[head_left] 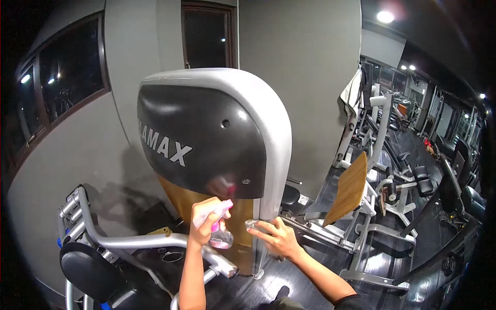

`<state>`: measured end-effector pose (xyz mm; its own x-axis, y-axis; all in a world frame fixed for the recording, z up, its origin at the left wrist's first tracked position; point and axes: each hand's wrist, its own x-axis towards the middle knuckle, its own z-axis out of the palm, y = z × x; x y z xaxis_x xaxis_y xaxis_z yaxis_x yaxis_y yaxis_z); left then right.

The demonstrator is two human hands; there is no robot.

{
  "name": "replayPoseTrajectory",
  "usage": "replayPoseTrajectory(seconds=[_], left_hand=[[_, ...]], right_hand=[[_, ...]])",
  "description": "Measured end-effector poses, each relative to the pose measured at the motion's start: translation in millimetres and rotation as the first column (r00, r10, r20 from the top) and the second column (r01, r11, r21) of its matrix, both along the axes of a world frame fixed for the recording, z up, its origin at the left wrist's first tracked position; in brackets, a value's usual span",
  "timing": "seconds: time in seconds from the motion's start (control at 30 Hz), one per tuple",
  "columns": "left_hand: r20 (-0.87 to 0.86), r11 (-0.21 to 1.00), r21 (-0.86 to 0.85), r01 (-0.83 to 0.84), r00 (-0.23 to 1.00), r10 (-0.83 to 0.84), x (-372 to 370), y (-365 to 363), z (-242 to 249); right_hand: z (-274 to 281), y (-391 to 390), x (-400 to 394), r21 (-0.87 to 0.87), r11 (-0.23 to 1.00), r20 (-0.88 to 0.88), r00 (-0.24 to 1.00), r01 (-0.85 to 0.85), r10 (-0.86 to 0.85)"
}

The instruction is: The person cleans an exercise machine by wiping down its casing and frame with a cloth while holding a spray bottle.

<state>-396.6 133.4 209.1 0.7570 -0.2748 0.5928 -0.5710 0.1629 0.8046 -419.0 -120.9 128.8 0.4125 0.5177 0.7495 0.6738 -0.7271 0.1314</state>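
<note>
My left hand (200, 218) is wrapped round the neck of a spray bottle (222, 238) with a pink trigger head and a clear body. The bottle is held up before the dark front panel (206, 134) of a gym machine, its nozzle toward the panel. A faint pinkish reflection shows on the panel's lower part. To the right, my right hand (279, 238) is closed on a greyish cloth (251, 223), which sticks out past the fingertips. The cloth is partly hidden by the hand. Both hands are just below the panel's lower edge, with a gap between them.
A silver-framed machine with a black seat (90, 271) stands at lower left. On the right are a wooden board (347, 188) on a metal frame and several more machines. A white towel (352, 93) hangs at the back. My foot (282, 293) is on the dark floor.
</note>
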Motion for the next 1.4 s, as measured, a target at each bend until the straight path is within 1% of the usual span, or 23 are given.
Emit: replayPoseTrajectory(seconds=[0.07, 0.1, 0.17, 0.2, 0.23, 0.33, 0.4, 0.47, 0.5, 0.57, 0.63, 0.67, 0.7, 0.83, 0.87, 0.9, 0.93, 1.0, 1.1, 1.17, 1.23, 1.3, 1.4], left_hand=[[0.015, 0.993, 0.039, -0.113, 0.994, 0.112, -7.9, -9.3, 3.2], [0.011, 0.992, 0.041, -0.123, 0.992, 0.123, -12.3, -13.1, 1.5], [-0.016, 0.986, -0.065, -0.152, 0.988, 0.151, -22.2, -19.9, -3.6], [-0.062, 0.979, -0.073, -0.188, 0.981, 0.184, -28.4, -24.3, -4.3], [-0.066, 0.976, -0.073, -0.206, 0.977, 0.202, -33.0, -28.1, -7.2], [-0.088, 0.972, -0.149, -0.182, 0.981, 0.17, -47.5, -41.6, -13.9], [-0.104, 0.969, -0.122, -0.216, 0.973, 0.204, -54.9, -50.2, -21.1], [-0.107, 0.962, -0.096, -0.256, 0.963, 0.246, -60.8, -57.7, -28.4], [-0.108, 0.957, -0.091, -0.275, 0.958, 0.265, -64.3, -60.8, -31.9], [-0.182, 0.942, -0.122, -0.314, 0.94, 0.289, -71.9, -66.6, -39.3], [-0.182, 0.933, -0.139, -0.332, 0.934, 0.306, -76.9, -72.9, -46.0], [-0.205, 0.929, -0.191, -0.317, 0.938, 0.278, -80.6, -77.0, -48.1], [-0.227, 0.923, -0.242, -0.301, 0.942, 0.247, -83.7, -81.1, -49.4], [-0.21, 0.915, -0.176, -0.364, 0.922, 0.326, -89.5, -96.3, -50.5], [-0.216, 0.911, -0.171, -0.376, 0.916, 0.338, -91.5, -100.6, -50.9], [-0.211, 0.889, -0.166, -0.428, 0.896, 0.392, -92.8, -105.5, -51.5], [-0.204, 0.863, -0.161, -0.478, 0.872, 0.445, -94.1, -109.3, -52.2], [-0.213, 0.843, -0.163, -0.512, 0.853, 0.477, -100.2, -115.1, -57.4], [-0.221, 0.805, -0.154, -0.573, 0.814, 0.537, -111.1, -121.7, -69.1], [-0.282, 0.805, -0.183, -0.564, 0.815, 0.507, -121.4, -124.8, -77.0], [-0.312, 0.785, -0.187, -0.591, 0.793, 0.523, -127.5, -132.0, -80.5], [-0.353, 0.765, -0.169, -0.622, 0.763, 0.542, -135.9, -136.6, -85.0], [-0.364, 0.736, -0.143, -0.661, 0.727, 0.582, -142.4, -144.6, -83.3]], right_hand=[[5.9, -6.0, 1.8, -0.053, 0.998, -0.029, 0.999, -0.016, 0.014], [7.6, -10.1, 6.0, -0.053, 0.999, 0.021, 1.0, 0.002, -0.001], [28.8, -15.2, 6.4, 0.071, 0.997, 0.066, 0.998, -0.028, 0.024], [37.0, -16.0, 9.1, 0.163, 0.986, 0.148, 0.989, -0.047, 0.022], [46.8, -17.0, 9.1, 0.262, 0.962, 0.157, 0.987, -0.08, 0.04], [50.9, -17.0, 24.2, 0.447, 0.882, 0.276, 0.961, -0.149, 0.022], [30.8, -14.3, 33.8, 0.495, 0.844, 0.25, 0.964, -0.204, 0.087], [-10.8, -13.2, 40.7, 0.57, 0.779, 0.179, 0.965, -0.262, 0.194], [-30.3, -16.0, 39.0, 0.601, 0.752, 0.107, 0.96, -0.27, 0.259], [-59.1, -17.5, 40.2, 0.687, 0.69, 0.023, 0.955, -0.23, 0.295], [-43.1, -21.8, 46.7, 0.676, 0.682, 0.03, 0.936, -0.278, 0.352], [-32.0, -24.2, 48.7, 0.665, 0.68, 0.031, 0.922, -0.308, 0.387], [-15.8, -20.8, 53.5, 0.705, 0.636, 0.065, 0.922, -0.314, 0.383], [60.1, -5.5, 67.2, 0.804, 0.497, 0.168, 0.926, -0.327, 0.338], [68.9, -2.1, 68.3, 0.812, 0.476, 0.187, 0.923, -0.338, 0.336], [66.9, 2.2, 69.7, 0.834, 0.421, 0.206, 0.909, -0.356, 0.361], [62.0, 3.5, 68.8, 0.834, 0.42, 0.204, 0.908, -0.357, 0.367], [39.5, 1.7, 62.3, 0.846, 0.412, 0.163, 0.901, -0.338, 0.403], [-33.9, -7.0, 47.7, 0.806, 0.521, 0.032, 0.9, -0.28, 0.434], [-89.0, -12.9, 34.7, 0.798, 0.56, -0.131, 0.845, -0.221, 0.519], [-94.4, -18.1, 31.8, 0.803, 0.562, -0.175, 0.824, -0.197, 0.538], [-62.4, -21.1, 40.4, 0.77, 0.588, -0.12, 0.849, -0.249, 0.515], [4.9, -16.3, 55.3, 0.808, 0.497, 0.017, 0.855, -0.317, 0.518]])
